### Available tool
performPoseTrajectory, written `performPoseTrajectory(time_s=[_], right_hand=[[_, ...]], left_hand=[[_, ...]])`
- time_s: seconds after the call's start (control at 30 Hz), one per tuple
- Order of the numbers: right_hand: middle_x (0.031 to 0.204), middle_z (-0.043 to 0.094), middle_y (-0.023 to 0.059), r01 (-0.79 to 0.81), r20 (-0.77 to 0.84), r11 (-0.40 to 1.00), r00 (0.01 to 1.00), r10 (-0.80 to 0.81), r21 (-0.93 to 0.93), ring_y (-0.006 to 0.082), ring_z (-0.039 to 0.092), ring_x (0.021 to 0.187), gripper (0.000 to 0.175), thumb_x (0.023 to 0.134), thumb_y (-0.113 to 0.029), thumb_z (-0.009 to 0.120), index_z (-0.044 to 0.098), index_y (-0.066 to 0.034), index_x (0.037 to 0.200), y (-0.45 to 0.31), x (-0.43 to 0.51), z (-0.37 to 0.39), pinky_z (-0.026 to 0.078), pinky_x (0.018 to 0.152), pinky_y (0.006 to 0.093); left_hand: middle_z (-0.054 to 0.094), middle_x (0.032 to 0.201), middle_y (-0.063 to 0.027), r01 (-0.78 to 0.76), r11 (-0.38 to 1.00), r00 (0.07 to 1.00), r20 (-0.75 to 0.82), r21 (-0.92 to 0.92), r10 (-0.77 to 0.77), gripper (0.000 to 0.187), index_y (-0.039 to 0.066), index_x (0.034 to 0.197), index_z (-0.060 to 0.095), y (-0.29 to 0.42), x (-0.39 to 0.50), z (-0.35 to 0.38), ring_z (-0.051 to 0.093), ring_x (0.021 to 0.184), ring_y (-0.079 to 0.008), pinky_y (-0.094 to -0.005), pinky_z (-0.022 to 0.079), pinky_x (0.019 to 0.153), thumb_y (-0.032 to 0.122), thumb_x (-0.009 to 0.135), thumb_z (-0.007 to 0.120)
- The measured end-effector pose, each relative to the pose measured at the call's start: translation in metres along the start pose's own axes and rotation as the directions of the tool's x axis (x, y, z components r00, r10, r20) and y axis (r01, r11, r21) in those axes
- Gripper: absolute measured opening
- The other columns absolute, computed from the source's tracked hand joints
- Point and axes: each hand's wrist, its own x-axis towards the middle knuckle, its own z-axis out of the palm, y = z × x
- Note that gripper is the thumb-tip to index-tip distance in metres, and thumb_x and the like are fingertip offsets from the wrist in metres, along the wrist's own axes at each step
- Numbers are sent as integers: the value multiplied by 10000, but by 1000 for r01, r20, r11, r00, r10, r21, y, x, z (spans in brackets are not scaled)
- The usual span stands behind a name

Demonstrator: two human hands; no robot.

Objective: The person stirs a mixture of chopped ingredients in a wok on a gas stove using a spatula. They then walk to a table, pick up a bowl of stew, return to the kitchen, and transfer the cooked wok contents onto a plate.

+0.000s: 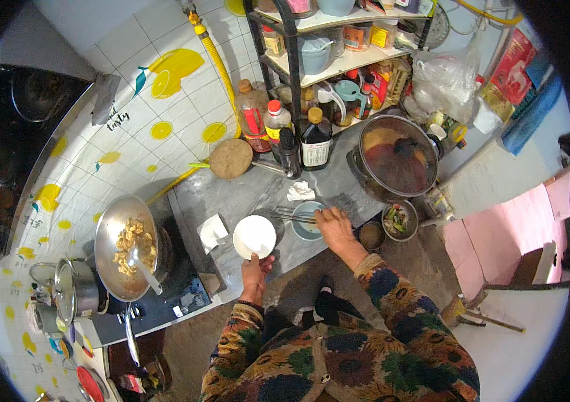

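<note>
My left hand (256, 276) grips the near rim of a white bowl (254, 235), thumb on top and fingers beneath. In my right hand (336, 233) are metal-looking chopsticks (292, 217), pointing left across a light blue bowl (306, 231). That bowl holds a little residue or liquid, too unclear to name. Between the white bowl and the stove lies a folded white paper (212, 233). Beyond the blue bowl is a crumpled tissue (300, 191). Farther left, a wok (103, 251) on the stove contains scrambled-egg-like pieces (132, 241) with a spatula (147, 274) resting in it.
A large glass-lidded pot (398, 156) is at the right, near a metal bowl of scraps (399, 220). Sauce bottles (316, 140) and a spice rack (295, 65) line the back. A lidded saucepan (71, 291) is at far left; the wok's handle (132, 336) overhangs the front edge.
</note>
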Motion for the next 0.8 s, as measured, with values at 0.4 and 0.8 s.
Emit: performPoseTrajectory(time_s=[0.4, 0.8], right_hand=[[941, 631, 146, -55, 127, 995, 991, 43, 89, 347, 636, 965, 191, 787, -77, 605, 648, -3, 958, 12, 9, 29, 554, 793, 447], [918, 685, 182, -64, 137, 994, 989, 51, 89, 354, 688, 851, 219, 800, -80, 604, 649, 29, 985, 5, 12, 29, 568, 715, 451]], left_hand=[[718, 996, -141, -73, 996, 997, -25, -59, 71, 464, -28, 1255, 516, 4, 82, 35, 703, 803, -225, -329, 490, 623, 388, 1059, 455], [709, 1098, -143, 133, 961, 923, 323, 242, -210, 445, -8, 1152, 571, -40, 24, 96, 700, 956, -231, -305, 484, 694, 413, 1046, 477]])
